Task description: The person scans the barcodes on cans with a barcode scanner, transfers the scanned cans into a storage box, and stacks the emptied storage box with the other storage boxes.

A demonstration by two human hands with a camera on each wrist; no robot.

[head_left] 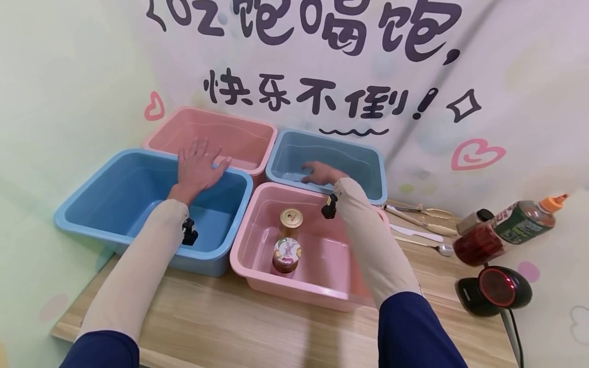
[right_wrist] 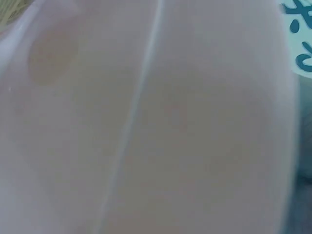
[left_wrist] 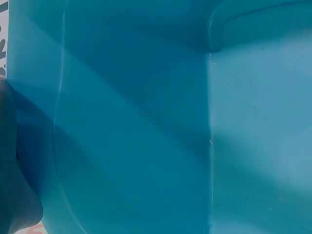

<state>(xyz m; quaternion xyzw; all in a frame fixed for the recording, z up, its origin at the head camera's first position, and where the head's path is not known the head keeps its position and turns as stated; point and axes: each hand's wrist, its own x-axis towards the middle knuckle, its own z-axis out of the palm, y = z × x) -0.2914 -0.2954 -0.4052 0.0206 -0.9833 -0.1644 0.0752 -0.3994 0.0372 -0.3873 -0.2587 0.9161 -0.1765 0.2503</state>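
My left hand [head_left: 198, 166] lies palm down across the rim between the large blue bin [head_left: 152, 156] and the back pink bin [head_left: 211, 116], its fingers spread straight. Part of that hand [left_wrist: 17, 185] shows at the edge of the left wrist view, beside the blue bin's inner wall [left_wrist: 122, 122]. Over the back blue bin [head_left: 331, 140], my right hand [head_left: 322, 174] reaches in with loosely bent fingers and nothing visible in them. The right wrist view is filled by a blurred pink bin wall [right_wrist: 185, 136]; the hand is out of sight there.
Two lidded jars, one gold-topped [head_left: 292, 219] and one with a patterned lid [head_left: 287, 251], stand in the front pink bin [head_left: 299, 289]. At right lie tongs [head_left: 437, 213], a white knife [head_left: 416, 233] and a spoon [head_left: 444, 250], near a sauce bottle [head_left: 520, 222] and a black device [head_left: 497, 287].
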